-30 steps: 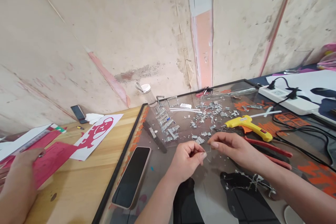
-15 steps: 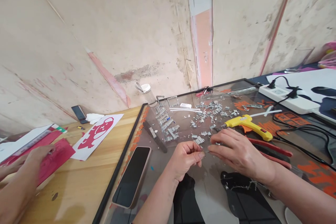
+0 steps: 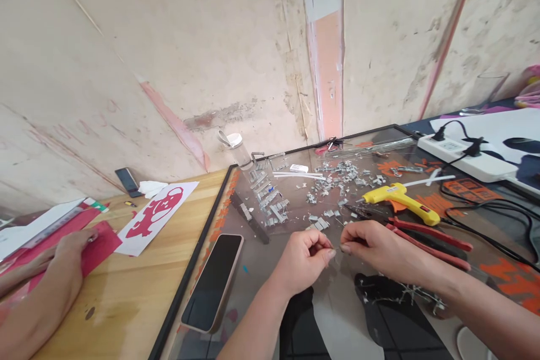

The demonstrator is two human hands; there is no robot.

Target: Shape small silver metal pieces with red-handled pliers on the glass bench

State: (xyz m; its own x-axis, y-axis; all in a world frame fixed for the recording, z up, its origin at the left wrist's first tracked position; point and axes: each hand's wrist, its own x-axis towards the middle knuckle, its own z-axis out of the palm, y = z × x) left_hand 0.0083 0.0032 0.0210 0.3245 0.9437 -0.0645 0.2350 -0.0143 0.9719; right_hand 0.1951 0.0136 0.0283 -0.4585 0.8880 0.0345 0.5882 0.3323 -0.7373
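Observation:
My left hand (image 3: 310, 259) is closed, its thumb pressed against the curled fingers. Close to its right, my right hand (image 3: 371, 244) pinches with thumb and forefinger. Between the two pinches a thin wire (image 3: 340, 230) barely shows; most of it is hidden by the fingers. Just past the fingertips lie small grey metal pieces (image 3: 318, 223). Beside my right wrist are pliers with red handles (image 3: 430, 236), partly covered by the forearm. A twisted strip of wire with short spikes (image 3: 415, 294) lies below my right forearm.
A yellow glue gun (image 3: 400, 201) lies behind the pliers, near a white power strip (image 3: 464, 157) with black cables. A phone (image 3: 215, 281) and a dark metal bar (image 3: 248, 216) lie left. At far left, another person's hands (image 3: 70, 247) rest on red paper (image 3: 101, 244).
My right hand has turned and lowered, its spread fingers now drawn into a pinch. My left hand has shifted slightly right. The other person's hand has moved a little on the red paper.

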